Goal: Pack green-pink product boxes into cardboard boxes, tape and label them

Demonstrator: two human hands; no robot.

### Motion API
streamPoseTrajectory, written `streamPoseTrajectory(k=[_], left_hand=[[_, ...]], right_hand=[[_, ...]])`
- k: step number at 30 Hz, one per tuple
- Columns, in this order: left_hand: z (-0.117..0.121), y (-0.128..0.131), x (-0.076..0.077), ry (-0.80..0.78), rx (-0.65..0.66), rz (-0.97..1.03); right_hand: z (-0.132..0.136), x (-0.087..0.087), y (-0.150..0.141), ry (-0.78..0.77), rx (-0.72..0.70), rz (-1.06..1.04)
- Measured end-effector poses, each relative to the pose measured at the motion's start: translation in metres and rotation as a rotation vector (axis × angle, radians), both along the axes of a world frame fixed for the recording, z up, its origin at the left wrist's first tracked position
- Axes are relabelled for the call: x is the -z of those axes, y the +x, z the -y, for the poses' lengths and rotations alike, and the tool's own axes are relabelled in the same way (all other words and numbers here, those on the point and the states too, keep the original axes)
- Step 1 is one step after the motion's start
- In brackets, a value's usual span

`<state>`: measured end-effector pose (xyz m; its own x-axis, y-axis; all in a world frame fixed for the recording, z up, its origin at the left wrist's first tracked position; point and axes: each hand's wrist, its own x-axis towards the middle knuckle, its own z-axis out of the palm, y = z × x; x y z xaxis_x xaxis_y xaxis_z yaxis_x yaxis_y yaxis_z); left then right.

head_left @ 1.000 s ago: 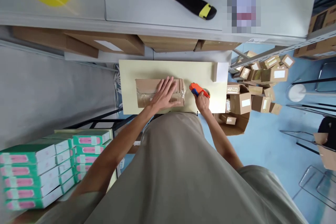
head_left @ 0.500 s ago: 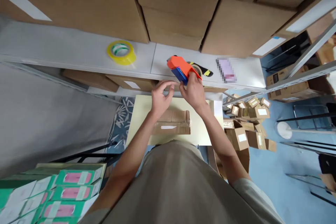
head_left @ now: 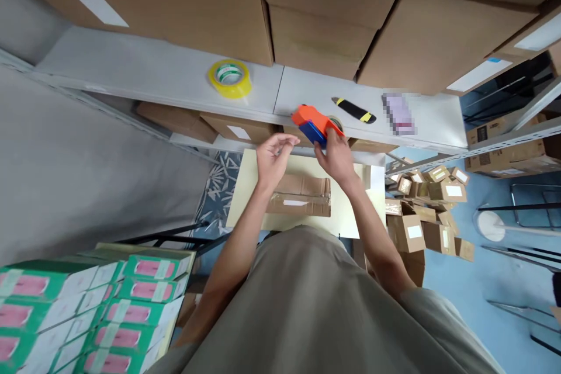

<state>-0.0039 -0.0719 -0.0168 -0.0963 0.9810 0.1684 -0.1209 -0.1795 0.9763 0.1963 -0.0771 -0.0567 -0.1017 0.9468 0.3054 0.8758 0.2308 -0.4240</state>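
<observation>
My right hand [head_left: 335, 158] grips an orange and blue tape dispenser [head_left: 312, 122], raised in front of the grey shelf edge. My left hand [head_left: 272, 156] is lifted beside it, fingers loosely curled and pinched toward the dispenser's front; whether it holds tape I cannot make out. Below both hands a taped cardboard box [head_left: 301, 196] lies on a pale yellow table [head_left: 249, 187].
A grey shelf [head_left: 153, 70] carries a yellow tape roll [head_left: 230, 78], a black and yellow utility knife [head_left: 353, 110] and large cartons behind. Green and pink boxes [head_left: 83, 310] are stacked at lower left. Several small labelled cartons [head_left: 432, 210] lie piled on the blue floor at right.
My left hand left the box and my right hand lifted the dispenser from the table up to shelf height. Both hands came together in the air. The view tilted upward.
</observation>
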Motion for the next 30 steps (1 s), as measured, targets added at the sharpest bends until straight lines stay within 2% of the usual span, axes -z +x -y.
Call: streamPoseTrajectory(k=[2,4,7,10,13,15,18,21,23,26,30], left_hand=[[0.015,0.0,0.011,-0.059,0.015,0.007],[0.033,0.002,0.023,-0.122,0.05,-0.001],[0.058,0.011,0.04,-0.207,0.122,-0.046],[0.076,0.023,0.052,-0.276,0.192,-0.09],[0.086,0.035,0.055,-0.322,0.238,-0.114],[0.089,0.041,0.053,-0.334,0.254,-0.124],[0.092,0.049,0.049,-0.334,0.264,-0.137],[0.095,0.055,0.046,-0.319,0.264,-0.139],[0.097,0.06,0.046,-0.323,0.264,-0.139],[0.099,0.066,0.047,-0.357,0.28,-0.141],[0.101,0.069,0.053,-0.382,0.307,-0.123]], right_hand=[[0.059,0.038,0.023,-0.018,0.105,-0.057],[0.115,0.082,0.046,-0.12,0.268,-0.075],[0.179,0.145,0.073,-0.315,0.474,-0.055],[0.211,0.192,0.089,-0.488,0.599,-0.049],[0.219,0.219,0.095,-0.583,0.662,-0.055],[0.22,0.229,0.095,-0.604,0.681,-0.071],[0.219,0.234,0.093,-0.631,0.699,-0.081],[0.219,0.226,0.089,-0.62,0.724,-0.072],[0.216,0.212,0.085,-0.532,0.708,-0.128],[0.205,0.189,0.073,-0.41,0.572,-0.414],[0.185,0.172,0.049,-0.531,0.434,-0.809]])
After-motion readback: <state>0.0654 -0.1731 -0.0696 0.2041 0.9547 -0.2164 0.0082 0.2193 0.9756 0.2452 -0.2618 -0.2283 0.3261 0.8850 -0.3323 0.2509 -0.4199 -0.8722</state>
